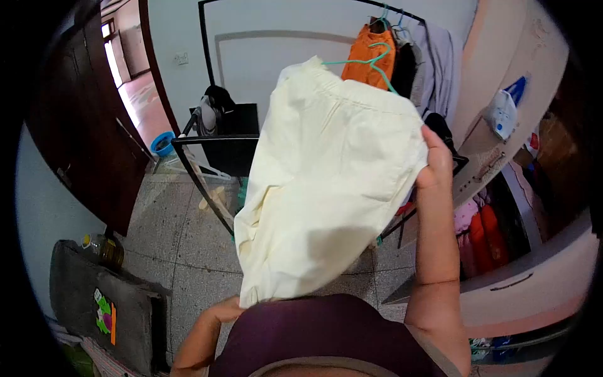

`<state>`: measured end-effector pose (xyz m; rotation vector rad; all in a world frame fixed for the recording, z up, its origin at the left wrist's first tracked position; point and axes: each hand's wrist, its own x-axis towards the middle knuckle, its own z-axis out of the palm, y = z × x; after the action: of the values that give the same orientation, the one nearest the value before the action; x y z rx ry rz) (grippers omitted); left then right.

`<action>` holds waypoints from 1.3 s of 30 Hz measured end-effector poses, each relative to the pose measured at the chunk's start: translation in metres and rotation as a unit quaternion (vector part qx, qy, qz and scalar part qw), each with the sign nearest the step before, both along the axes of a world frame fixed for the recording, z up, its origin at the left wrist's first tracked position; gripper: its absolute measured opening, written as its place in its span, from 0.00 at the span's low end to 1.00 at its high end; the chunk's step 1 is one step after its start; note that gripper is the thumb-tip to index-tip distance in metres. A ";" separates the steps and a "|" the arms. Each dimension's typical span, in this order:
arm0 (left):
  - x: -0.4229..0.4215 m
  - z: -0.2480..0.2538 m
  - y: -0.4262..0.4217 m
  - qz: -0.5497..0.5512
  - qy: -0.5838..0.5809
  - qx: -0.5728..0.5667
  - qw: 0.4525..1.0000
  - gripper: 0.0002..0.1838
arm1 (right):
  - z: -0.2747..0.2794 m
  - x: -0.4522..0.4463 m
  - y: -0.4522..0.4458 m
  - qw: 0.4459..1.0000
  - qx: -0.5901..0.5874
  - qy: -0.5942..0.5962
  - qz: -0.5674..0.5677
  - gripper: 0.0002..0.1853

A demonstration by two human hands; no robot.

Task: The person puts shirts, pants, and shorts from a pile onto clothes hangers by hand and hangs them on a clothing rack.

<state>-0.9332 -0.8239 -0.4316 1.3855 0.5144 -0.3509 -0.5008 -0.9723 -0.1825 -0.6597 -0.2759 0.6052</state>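
A pair of cream trousers (333,157) with a gathered elastic waistband spreads out in front of me. A green hanger (377,60) shows its hook above the waistband, and the rest of it is mostly hidden by the cloth. At the waistband's right end, my right hand (436,157) is closed on the trousers, with some fingers behind the fabric. Low on the left, near the hem, my left hand (227,309) is closed at the trousers' lower edge. Its fingertips are hidden by the cloth.
Behind the trousers stands a black metal clothes rack (207,56) with an orange garment (364,53) and other clothes on hangers. An open wardrobe (502,220) is at the right. A grey cushioned seat (125,314) stands lower left. A white hanger (201,169) is near the rack's left side.
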 end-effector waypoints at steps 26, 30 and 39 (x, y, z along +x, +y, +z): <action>0.343 0.096 0.301 0.003 -0.268 0.675 0.688 0.26 | 0.096 0.243 0.253 0.918 0.023 -0.294 -0.267 0.08; 0.277 0.093 0.274 0.129 -0.204 0.724 0.647 0.23 | 0.094 0.304 0.276 0.925 0.021 -0.295 -0.237 0.05; 0.185 0.011 0.223 0.464 -0.074 0.448 0.761 0.18 | 0.094 0.353 0.292 0.895 -0.084 -0.346 -0.267 0.07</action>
<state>-0.7478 -0.6006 -0.4209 1.8207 1.2525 0.9437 -0.1483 -0.6804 -0.0887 -1.0631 -0.6827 -0.1623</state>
